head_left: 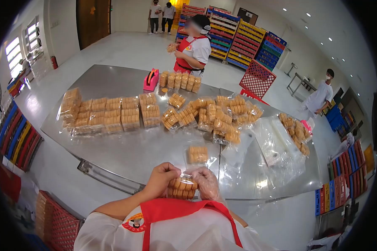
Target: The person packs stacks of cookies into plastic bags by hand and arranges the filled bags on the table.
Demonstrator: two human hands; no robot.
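Note:
Close to my chest, at the table's near edge, I hold a clear bag of round cookies (182, 188) with both hands. My bare left hand (162, 180) pinches the bag's top at its left side. On the right, my right hand (206, 183), in a clear plastic glove, grips the same top edge. The cookies stand in rows inside the bag. Just beyond my hands lies another filled cookie pack (197, 154) on the steel table (113, 152). A loose pile of cookie packs (222, 115) is farther back, and neat rows of packs (107, 115) stand at left.
A pink tape dispenser (151, 79) stands at the table's back beside upright cookie packs (180, 80). Clear plastic bags (276, 144) and a bag of loose cookies (295, 131) lie at right. A co-worker in a red apron (192, 48) stands across the table. Stacked crates (226, 33) line the back.

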